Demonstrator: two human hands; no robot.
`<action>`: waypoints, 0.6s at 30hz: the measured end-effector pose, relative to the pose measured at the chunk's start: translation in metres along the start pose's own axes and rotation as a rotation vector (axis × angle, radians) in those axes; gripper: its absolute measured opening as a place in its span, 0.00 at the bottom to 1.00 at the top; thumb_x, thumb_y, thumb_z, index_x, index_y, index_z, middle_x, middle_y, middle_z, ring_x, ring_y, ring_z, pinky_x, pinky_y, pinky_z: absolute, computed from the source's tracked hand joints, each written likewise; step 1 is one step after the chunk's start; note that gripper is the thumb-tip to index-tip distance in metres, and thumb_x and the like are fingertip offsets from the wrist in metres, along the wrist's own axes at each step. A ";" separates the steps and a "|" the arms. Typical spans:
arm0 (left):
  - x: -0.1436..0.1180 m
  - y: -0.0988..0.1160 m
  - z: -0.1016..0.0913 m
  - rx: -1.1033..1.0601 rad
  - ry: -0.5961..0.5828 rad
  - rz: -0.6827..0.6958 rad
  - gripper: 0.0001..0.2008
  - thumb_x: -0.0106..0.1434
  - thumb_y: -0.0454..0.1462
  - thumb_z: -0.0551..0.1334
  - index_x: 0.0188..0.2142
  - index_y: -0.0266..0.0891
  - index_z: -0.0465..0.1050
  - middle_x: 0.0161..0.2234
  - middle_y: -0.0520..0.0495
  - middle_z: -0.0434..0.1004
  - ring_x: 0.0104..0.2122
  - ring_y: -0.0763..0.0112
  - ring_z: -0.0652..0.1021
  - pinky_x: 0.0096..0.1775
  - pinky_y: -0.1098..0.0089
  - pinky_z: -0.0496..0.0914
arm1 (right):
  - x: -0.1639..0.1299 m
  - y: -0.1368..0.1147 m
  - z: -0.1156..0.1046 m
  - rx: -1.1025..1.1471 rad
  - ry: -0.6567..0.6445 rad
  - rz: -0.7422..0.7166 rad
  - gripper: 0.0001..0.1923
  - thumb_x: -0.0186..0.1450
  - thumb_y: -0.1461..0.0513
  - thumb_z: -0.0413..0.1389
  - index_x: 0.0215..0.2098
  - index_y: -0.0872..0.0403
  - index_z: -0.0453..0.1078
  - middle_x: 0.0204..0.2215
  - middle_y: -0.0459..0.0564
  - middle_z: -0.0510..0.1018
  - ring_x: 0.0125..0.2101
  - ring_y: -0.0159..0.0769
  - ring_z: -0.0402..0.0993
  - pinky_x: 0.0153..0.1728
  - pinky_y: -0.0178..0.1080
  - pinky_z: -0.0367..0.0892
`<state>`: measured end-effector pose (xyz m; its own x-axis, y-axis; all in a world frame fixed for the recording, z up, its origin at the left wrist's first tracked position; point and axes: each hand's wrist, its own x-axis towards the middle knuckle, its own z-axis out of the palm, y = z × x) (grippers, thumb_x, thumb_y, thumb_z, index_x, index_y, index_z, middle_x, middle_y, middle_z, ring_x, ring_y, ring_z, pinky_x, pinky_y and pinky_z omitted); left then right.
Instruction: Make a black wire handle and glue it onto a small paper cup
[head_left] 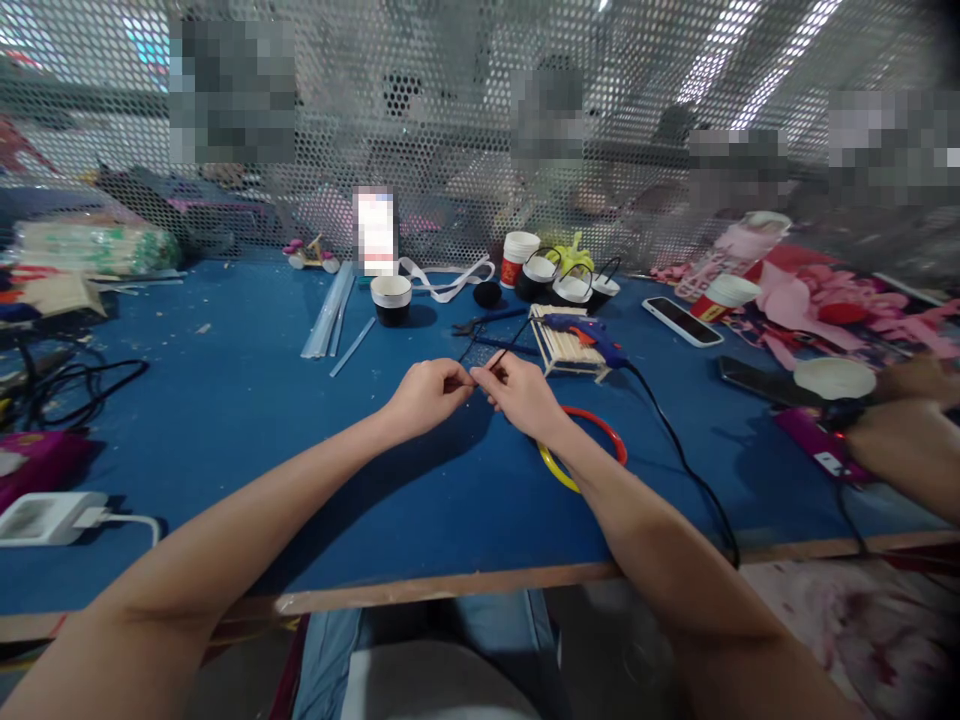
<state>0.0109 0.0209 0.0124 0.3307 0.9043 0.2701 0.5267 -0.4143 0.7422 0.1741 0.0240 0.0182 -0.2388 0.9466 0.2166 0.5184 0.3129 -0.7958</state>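
Both of your hands met over the middle of the blue felt-covered table (247, 400), knuckles up and fingers curled in tight. Your left hand (426, 395) was pinched shut on one end of a thin black strand of wire or cord (501, 358), and your right hand (523, 395) was pinched shut on it just beside, so the fingertips of the two hands nearly touched. From your right fingers the strand ran up and away, slanting toward the far side of the table; whether it was wire or string was too fine to tell.

Under your right wrist lay two plastic rings, one red and one yellow (600, 422), flat on the felt and partly hidden by your forearm. Just beyond your hands stood a small frame of pale wooden sticks (564, 345), with a blue hot-glue gun (592, 335) resting across it and its black cable (679, 450) trailing off over the near edge of the table. Farther back stood a black-and-white paper cup (391, 298) and, to its left, a few clear glue sticks (330, 315). A white phone (682, 321) lay face up to the right. At the far right edge another person's forearm (911, 445) rested on the table, well apart from your hands.
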 end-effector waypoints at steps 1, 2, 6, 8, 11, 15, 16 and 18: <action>-0.001 0.001 0.000 0.025 0.016 0.020 0.06 0.54 0.35 0.57 0.25 0.34 0.70 0.22 0.51 0.70 0.22 0.78 0.66 0.24 0.76 0.58 | 0.000 0.000 0.001 -0.008 0.020 -0.009 0.13 0.60 0.53 0.52 0.26 0.54 0.62 0.18 0.44 0.69 0.20 0.30 0.67 0.21 0.33 0.63; -0.001 0.001 0.001 0.043 0.031 0.038 0.06 0.54 0.35 0.57 0.25 0.34 0.70 0.22 0.50 0.70 0.22 0.78 0.66 0.25 0.76 0.58 | -0.001 0.000 0.001 -0.012 0.040 -0.015 0.14 0.60 0.53 0.53 0.25 0.54 0.62 0.18 0.44 0.69 0.20 0.30 0.67 0.22 0.33 0.62; -0.003 0.003 0.003 0.079 0.063 0.091 0.06 0.55 0.34 0.57 0.25 0.34 0.70 0.23 0.49 0.71 0.23 0.78 0.67 0.26 0.76 0.59 | -0.002 -0.002 0.003 -0.002 0.103 -0.027 0.15 0.60 0.52 0.53 0.23 0.54 0.61 0.16 0.45 0.68 0.20 0.31 0.66 0.21 0.33 0.61; -0.003 0.003 0.004 0.075 0.063 0.092 0.06 0.55 0.34 0.57 0.25 0.34 0.69 0.23 0.49 0.70 0.23 0.78 0.67 0.26 0.76 0.59 | -0.002 -0.002 0.003 0.001 0.112 -0.023 0.15 0.59 0.52 0.53 0.23 0.54 0.62 0.16 0.45 0.68 0.19 0.30 0.65 0.21 0.33 0.60; -0.002 0.002 0.004 -0.019 0.023 0.028 0.06 0.54 0.35 0.57 0.23 0.34 0.68 0.21 0.51 0.68 0.22 0.79 0.65 0.25 0.76 0.58 | -0.001 -0.002 0.002 0.017 0.069 -0.010 0.16 0.58 0.51 0.54 0.22 0.54 0.62 0.16 0.44 0.67 0.19 0.29 0.65 0.21 0.33 0.61; 0.000 0.001 0.002 -0.256 -0.089 -0.142 0.09 0.53 0.39 0.59 0.23 0.33 0.68 0.18 0.53 0.65 0.19 0.80 0.62 0.22 0.77 0.56 | 0.000 -0.001 -0.002 0.127 -0.096 -0.055 0.13 0.61 0.52 0.52 0.30 0.54 0.63 0.23 0.45 0.70 0.20 0.28 0.67 0.22 0.33 0.64; 0.001 0.001 0.001 -0.301 -0.110 -0.169 0.10 0.52 0.40 0.60 0.23 0.33 0.68 0.19 0.53 0.65 0.19 0.81 0.62 0.22 0.77 0.56 | 0.000 -0.001 -0.003 0.136 -0.121 -0.067 0.13 0.61 0.52 0.51 0.30 0.54 0.63 0.24 0.45 0.70 0.21 0.28 0.67 0.23 0.33 0.65; 0.001 0.000 0.001 -0.353 -0.129 -0.187 0.11 0.52 0.40 0.60 0.23 0.33 0.68 0.20 0.53 0.66 0.20 0.80 0.63 0.23 0.76 0.56 | 0.001 -0.002 -0.004 0.115 -0.128 -0.067 0.13 0.62 0.53 0.50 0.29 0.55 0.63 0.23 0.45 0.70 0.21 0.28 0.67 0.23 0.33 0.64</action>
<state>0.0116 0.0221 0.0119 0.3625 0.9307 0.0483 0.2935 -0.1632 0.9419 0.1763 0.0243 0.0219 -0.3762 0.9039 0.2036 0.4025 0.3574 -0.8428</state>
